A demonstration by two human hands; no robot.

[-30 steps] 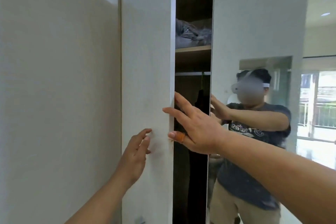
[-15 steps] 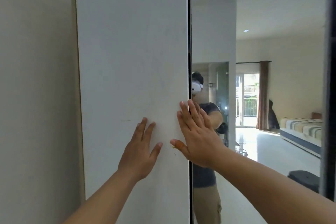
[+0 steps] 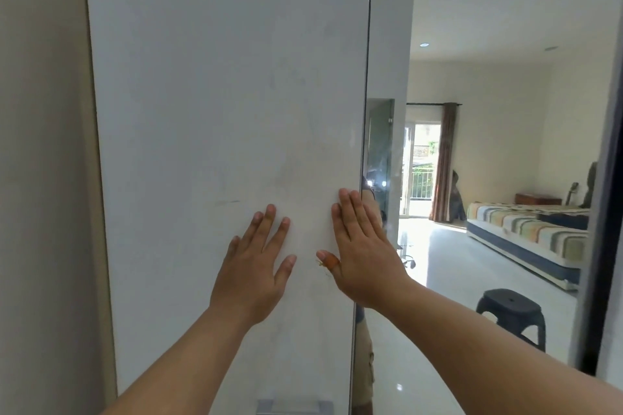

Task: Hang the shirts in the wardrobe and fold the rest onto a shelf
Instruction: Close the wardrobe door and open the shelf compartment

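Left hand (image 3: pixel 251 274) found flat on the white wardrobe door (image 3: pixel 219 145), fingers straight and spread, gripping nothing. Right hand (image 3: pixel 362 256) likewise flat, just beside at 3 o'clock of the left, fingertips over the seam with the mirrored door (image 3: pixel 488 94); orange band noted on the thumb. Hands apart, not touching each other.

Both doors seen shut, seam narrow from top to bottom. No shirts or other clothes visible (presumably behind the doors; cannot be confirmed). Bed (image 3: pixel 526 229) reflected at 3 o'clock, dark stool (image 3: pixel 510 312) at 4 o'clock.

Step judged as pressing the doors closed, likely the task's end. Advised: push evenly with both palms near the seam, check no fabric caught in the gap, avoid smearing the mirror, then release gently so neither door springs back.
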